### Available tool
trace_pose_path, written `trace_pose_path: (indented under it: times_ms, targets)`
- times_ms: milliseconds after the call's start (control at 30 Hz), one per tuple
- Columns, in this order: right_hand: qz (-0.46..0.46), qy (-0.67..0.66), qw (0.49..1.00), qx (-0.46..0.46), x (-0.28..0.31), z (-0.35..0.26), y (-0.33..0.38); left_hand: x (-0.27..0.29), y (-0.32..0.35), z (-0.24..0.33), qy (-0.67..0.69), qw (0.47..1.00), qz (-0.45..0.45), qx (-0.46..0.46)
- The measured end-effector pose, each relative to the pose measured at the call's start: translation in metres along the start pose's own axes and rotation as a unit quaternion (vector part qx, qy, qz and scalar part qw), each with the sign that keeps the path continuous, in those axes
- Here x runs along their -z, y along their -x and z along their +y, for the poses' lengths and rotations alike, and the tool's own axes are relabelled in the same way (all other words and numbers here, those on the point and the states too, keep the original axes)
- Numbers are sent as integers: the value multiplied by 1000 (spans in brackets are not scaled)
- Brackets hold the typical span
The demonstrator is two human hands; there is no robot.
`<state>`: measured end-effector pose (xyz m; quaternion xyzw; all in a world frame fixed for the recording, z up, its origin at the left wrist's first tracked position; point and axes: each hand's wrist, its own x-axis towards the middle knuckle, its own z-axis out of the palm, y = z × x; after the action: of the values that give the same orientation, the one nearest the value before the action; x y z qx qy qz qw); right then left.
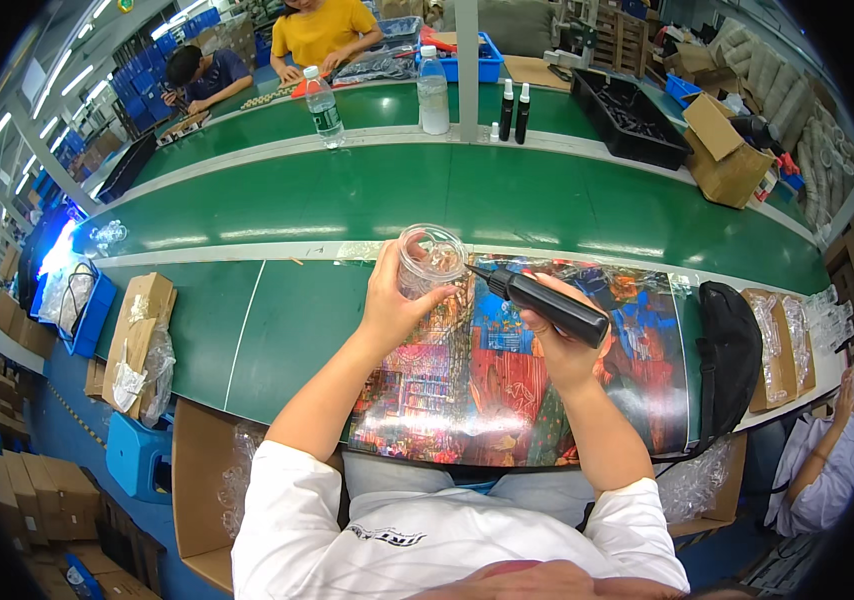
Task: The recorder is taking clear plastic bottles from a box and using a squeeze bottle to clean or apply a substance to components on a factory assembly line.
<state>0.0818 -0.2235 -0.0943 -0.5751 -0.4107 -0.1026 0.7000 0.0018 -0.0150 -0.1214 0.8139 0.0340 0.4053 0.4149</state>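
Left grip (pixel 394 300) clasping clear jar (pixel 429 260), right grip (pixel 562 345) holding black tool (pixel 547 303)

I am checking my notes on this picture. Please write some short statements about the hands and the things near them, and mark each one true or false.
1. The left hand holds a clear round plastic piece. True.
2. The right hand holds a pair of scissors. False: it holds a black pen-shaped tool.
3. The tool's tip points toward the clear piece. True.
4. The mat under the hands is plain white. False: it is a colourful printed mat.
5. Two clear water bottles stand on the far side of the green table. True.
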Motion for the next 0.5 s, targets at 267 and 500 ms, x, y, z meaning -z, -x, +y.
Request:
trace_pose_path:
  times_ms: [267, 500]
  targets:
    - [14, -18, 999, -24, -1, 0, 0, 1, 1, 0, 15, 1000, 8, 2]
    - [1, 3, 1000, -7, -1, -3, 0, 1, 0, 3, 6, 1000, 7, -2]
